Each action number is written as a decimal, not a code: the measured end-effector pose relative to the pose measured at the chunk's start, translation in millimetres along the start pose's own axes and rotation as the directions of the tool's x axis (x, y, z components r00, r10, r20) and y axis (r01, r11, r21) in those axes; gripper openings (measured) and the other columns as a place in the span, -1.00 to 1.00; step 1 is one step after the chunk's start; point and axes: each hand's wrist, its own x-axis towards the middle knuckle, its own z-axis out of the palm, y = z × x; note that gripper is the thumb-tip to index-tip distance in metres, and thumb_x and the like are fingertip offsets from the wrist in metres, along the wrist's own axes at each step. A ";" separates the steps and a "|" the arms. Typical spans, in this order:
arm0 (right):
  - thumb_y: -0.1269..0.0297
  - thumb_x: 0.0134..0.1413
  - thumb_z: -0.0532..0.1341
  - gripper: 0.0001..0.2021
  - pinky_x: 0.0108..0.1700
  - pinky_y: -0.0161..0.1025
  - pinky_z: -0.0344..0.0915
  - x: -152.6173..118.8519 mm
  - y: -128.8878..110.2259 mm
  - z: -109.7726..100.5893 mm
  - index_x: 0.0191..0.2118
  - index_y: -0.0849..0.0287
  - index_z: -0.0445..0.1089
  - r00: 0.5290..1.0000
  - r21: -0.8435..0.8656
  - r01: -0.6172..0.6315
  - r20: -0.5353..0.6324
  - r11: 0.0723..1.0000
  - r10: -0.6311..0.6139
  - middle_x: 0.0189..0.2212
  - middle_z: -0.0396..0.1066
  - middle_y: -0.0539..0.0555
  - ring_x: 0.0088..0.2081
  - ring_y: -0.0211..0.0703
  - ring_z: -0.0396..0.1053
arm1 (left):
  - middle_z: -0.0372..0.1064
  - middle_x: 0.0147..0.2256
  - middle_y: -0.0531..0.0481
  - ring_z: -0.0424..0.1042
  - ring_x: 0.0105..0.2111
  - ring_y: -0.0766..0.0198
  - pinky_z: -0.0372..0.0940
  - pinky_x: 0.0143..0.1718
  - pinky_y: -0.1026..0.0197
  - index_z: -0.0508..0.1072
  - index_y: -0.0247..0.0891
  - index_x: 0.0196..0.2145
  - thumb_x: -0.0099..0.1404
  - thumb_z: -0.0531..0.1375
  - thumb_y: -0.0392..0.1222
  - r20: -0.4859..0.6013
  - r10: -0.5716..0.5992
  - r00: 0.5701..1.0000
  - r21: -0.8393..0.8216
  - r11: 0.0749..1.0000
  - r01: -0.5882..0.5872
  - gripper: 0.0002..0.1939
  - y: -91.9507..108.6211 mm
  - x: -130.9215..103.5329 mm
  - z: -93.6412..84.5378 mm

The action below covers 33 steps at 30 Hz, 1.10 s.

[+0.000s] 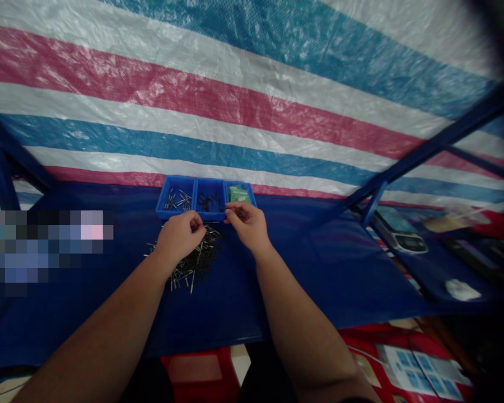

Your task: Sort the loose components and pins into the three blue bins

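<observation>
My left hand (180, 236) is closed in a pinch at the upper left of a heap of thin silver-and-black metal rods (199, 258) on the blue table. Whatever its fingertips hold is hidden. By the front right corner of a blue three-compartment tray (178, 215), my right hand (252, 225) has thumb and fingers together; a small dark bit shows there, too small to name. Silver rods (183, 201) lie in the tray's left compartment and small black pieces (209, 200) in the middle one. The right compartment contains green-and-clear plastic packets (238, 194), partly behind my right fingers.
A striped plastic sheet (235, 112) hangs behind the blue table (319, 268). Blue metal frame bars (424, 154) rise at both sides. At the right, a scale (403, 238) and a crumpled white item (462, 290) rest on another surface. A blurred-out patch covers the left edge.
</observation>
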 end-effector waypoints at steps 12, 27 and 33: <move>0.35 0.14 0.27 -0.86 -0.35 -0.33 0.22 -5.5 -11.2 -17.4 -0.19 0.22 0.53 0.935 -0.441 0.084 0.344 0.894 0.082 -0.46 0.49 0.01 -0.45 -0.31 0.37 | 0.58 -0.28 -0.02 0.50 -0.32 0.14 0.27 -0.31 0.16 0.61 -0.10 -0.18 0.23 0.23 -0.12 0.130 0.019 0.991 0.196 0.980 -0.045 -0.78 -1.6 1.5 -6.9; 0.44 0.02 0.34 -0.85 -0.23 -0.31 0.20 -9.6 -12.8 -14.9 -0.24 0.15 0.57 0.873 -0.611 0.215 0.470 0.762 0.131 -0.32 0.46 0.04 -0.31 -0.24 0.37 | 0.51 -0.18 -0.10 0.51 -0.21 0.06 0.33 -0.23 0.12 0.62 -0.14 -0.18 0.26 0.19 -0.16 0.217 0.076 0.973 0.284 0.949 -0.138 -0.77 5.0 -2.3 -7.8; 0.44 0.05 0.34 -0.87 -0.18 -0.30 0.22 -11.4 -9.1 -14.4 -0.24 0.15 0.56 0.873 -0.614 0.234 0.474 0.754 0.116 -0.29 0.44 0.06 -0.27 -0.23 0.37 | 0.52 -0.16 -0.09 0.51 -0.23 0.08 0.32 -0.24 0.13 0.62 -0.12 -0.18 0.29 0.18 -0.16 0.214 0.079 0.974 0.294 0.945 -0.141 -0.78 4.6 -3.1 -6.8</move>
